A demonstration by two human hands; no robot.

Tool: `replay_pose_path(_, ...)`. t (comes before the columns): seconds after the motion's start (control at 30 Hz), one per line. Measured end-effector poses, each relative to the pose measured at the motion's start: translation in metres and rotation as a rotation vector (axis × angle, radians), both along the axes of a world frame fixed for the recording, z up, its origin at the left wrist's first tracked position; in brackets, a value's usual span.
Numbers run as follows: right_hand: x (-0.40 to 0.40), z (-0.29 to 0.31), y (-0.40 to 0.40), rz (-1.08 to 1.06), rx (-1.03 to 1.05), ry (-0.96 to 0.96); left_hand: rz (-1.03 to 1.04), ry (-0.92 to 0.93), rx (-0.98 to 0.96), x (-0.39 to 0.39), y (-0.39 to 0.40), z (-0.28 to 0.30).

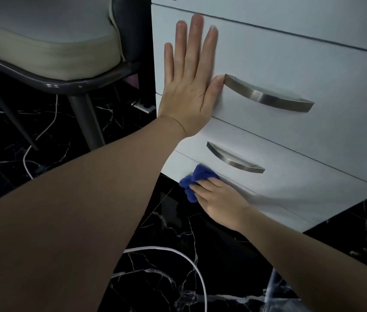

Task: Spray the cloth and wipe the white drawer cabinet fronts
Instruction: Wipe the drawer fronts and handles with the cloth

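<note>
Two hands are at work on the white drawer cabinet (290, 70), both mine. Left hand (189, 86): flat and spread, grasping nothing, palm pressed against the upper of the handled drawer fronts, fingers pointing up toward the seam above it, thumb tip touching the left end of the upper curved metal handle (268, 95). Right hand (218, 199): fingers closed around a bunched blue cloth (194, 181), which it presses against the cabinet face low down, at the left edge near the bottom corner — just below and to the left of the lower metal handle (234, 159). Part of the cloth hangs past the bottom edge of the cabinet, over the floor. Drawer fronts: white, separated by thin dark seams; a further seam runs across the face near the top of the view. Floor (178, 266): black with white marble veining, glossy. White cable (191, 266): lies in a loop on the floor between my two forearms; a second thin white cord (42, 136) trails across the floor under the chair. Chair (49, 48): pale cushioned seat on a grey frame, standing just left of the cabinet — its seat edge is close beside the cabinet's left side. A blurred pale object shows at the bottom right; I cannot tell what it is.
</note>
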State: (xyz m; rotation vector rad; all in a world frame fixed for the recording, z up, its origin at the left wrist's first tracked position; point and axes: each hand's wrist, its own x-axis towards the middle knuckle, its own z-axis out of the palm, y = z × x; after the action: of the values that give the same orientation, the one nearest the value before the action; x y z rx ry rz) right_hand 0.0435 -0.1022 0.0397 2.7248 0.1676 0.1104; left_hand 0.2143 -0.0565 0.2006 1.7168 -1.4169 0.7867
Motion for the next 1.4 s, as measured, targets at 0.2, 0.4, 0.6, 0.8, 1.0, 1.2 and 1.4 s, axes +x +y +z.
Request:
replay_pose_path(0.2,-0.013,0.003,-0.006,0.014,0.029,0.054,0.007,0.008,-0.038,0.001,-0.003,-0.001)
replay_pose_path(0.4,-0.077,0.012,-0.020,0.014,0.026,0.087,-0.003,0.024,-0.028,0.001,-0.001,0.000)
replay_pose_path(0.6,-0.023,-0.001,-0.007,-0.060,0.112,0.125,-0.004,0.025,-0.031,-0.001,-0.003,-0.001)
replay_pose_path(0.8,0.019,-0.006,0.002,-0.081,0.050,0.243,0.005,0.021,-0.041,-0.001,-0.001,-0.001)
replay_pose_path(1.0,-0.047,-0.009,-0.017,-0.001,0.067,0.260,-0.002,0.033,-0.026,0.001,-0.001,-0.001)
replay_pose_path(1.2,-0.043,-0.001,-0.021,0.147,-0.207,0.310,-0.009,0.038,-0.047,0.000,-0.004,-0.001)
replay_pose_path(1.4,0.008,-0.001,0.010,-0.034,-0.209,0.379,-0.011,0.037,-0.079,0.001,-0.006,-0.003)
